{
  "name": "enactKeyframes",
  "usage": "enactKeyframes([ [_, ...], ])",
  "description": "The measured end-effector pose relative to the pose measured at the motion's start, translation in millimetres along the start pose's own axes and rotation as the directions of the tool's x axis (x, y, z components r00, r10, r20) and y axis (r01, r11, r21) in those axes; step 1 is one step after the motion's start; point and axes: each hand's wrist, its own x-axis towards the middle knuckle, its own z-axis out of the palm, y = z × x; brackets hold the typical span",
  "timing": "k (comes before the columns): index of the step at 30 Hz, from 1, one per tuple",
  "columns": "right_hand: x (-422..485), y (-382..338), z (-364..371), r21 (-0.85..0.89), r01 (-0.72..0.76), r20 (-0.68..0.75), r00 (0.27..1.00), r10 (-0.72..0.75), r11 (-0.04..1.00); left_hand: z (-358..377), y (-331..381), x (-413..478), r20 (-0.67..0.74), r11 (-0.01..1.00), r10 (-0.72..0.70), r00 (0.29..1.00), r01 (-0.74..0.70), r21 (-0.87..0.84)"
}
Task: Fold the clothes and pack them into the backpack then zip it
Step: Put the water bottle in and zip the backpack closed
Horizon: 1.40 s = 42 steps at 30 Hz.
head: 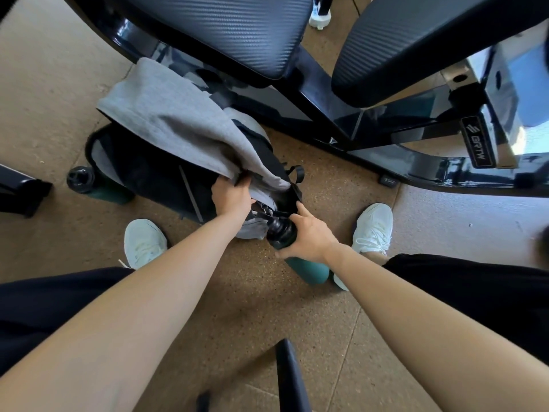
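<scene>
A black backpack (154,176) lies on the cork-coloured floor in front of my feet. A grey sweatshirt (166,120) is draped over its top and hides most of the opening. My left hand (231,197) grips the backpack's edge together with the grey fabric at the near side. My right hand (309,233) is wrapped around a green bottle (309,272) with a black lid, held tilted with its lid against the backpack's near corner.
A second green bottle (89,182) with a black lid stands at the backpack's left side. Black padded gym-machine seats (237,31) and a glossy frame (386,138) loom just behind the bag. My white shoes (144,242) flank the bag. A black bar (291,379) rises near the bottom.
</scene>
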Motion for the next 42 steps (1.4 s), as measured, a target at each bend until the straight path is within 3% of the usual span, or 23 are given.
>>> enactKeyframes([
  [3,-9.0,9.9,-12.2,0.391,0.0,-0.083,0.996,0.035,0.92,-3.1,0.4,3.0,0.097,1.0,0.0,0.995,0.002,-0.023],
  [6,-23.6,24.5,-28.2,0.752,-0.028,-0.188,0.949,0.255,0.659,-4.3,-1.5,5.9,0.17,0.996,0.071,0.983,-0.079,0.041],
  [8,-28.3,31.9,-38.1,0.905,-0.022,-0.174,0.892,0.416,0.425,-2.6,-1.7,6.4,0.185,0.995,0.074,0.98,-0.084,0.045],
  [10,-31.7,34.4,-47.0,0.997,0.008,-0.045,0.846,0.532,0.071,-0.2,-3.3,8.0,0.195,0.995,0.07,0.978,-0.082,0.049],
  [12,-33.1,31.1,-50.3,0.961,0.101,0.066,0.822,0.566,-0.258,1.9,-4.7,8.7,0.211,0.994,0.066,0.975,-0.082,0.067],
  [14,-31.9,21.6,-46.9,0.876,0.156,0.141,0.822,0.552,-0.457,4.1,-5.1,8.0,0.222,0.994,0.063,0.973,-0.08,0.07],
  [18,-21.5,-0.3,-34.0,0.703,0.173,0.263,0.838,0.477,-0.69,9.6,-2.3,5.8,0.235,0.996,0.06,0.97,-0.073,0.05],
  [22,-12.9,-10.4,-17.0,0.606,0.228,0.302,0.821,0.486,-0.762,13.3,-0.8,7.7,0.251,0.993,0.082,0.964,-0.102,0.067],
  [25,-7.0,-11.3,-5.8,0.654,0.309,0.284,0.746,0.603,-0.691,12.8,0.9,8.7,0.251,0.994,0.075,0.965,-0.093,0.06],
  [27,-2.9,-12.0,-6.7,0.773,0.344,0.209,0.655,0.726,-0.533,11.9,-2.1,9.9,0.253,0.992,0.09,0.963,-0.109,0.063],
  [30,5.2,-17.1,-14.2,0.948,0.302,-0.094,0.567,0.818,-0.1,10.6,-6.6,6.9,0.256,0.988,0.12,0.959,-0.14,0.059],
  [32,7.6,-20.5,-17.0,0.937,0.245,-0.347,0.604,0.718,0.247,13.5,-7.9,2.6,0.269,0.984,0.144,0.952,-0.167,0.067],
  [34,10.1,-18.7,-17.4,0.845,0.209,-0.488,0.681,0.547,0.493,17.0,-9.5,-0.1,0.278,0.975,0.179,0.944,-0.208,0.078],
  [39,10.6,-10.9,-26.6,0.706,0.151,-0.531,0.759,0.376,0.691,25.0,-19.8,-10.5,0.218,0.932,0.291,0.931,-0.328,0.153],
  [42,11.7,-3.9,-32.0,0.654,0.133,-0.526,0.787,0.322,0.745,36.6,-30.2,-21.5,0.251,0.916,0.253,0.934,-0.315,0.25],
])
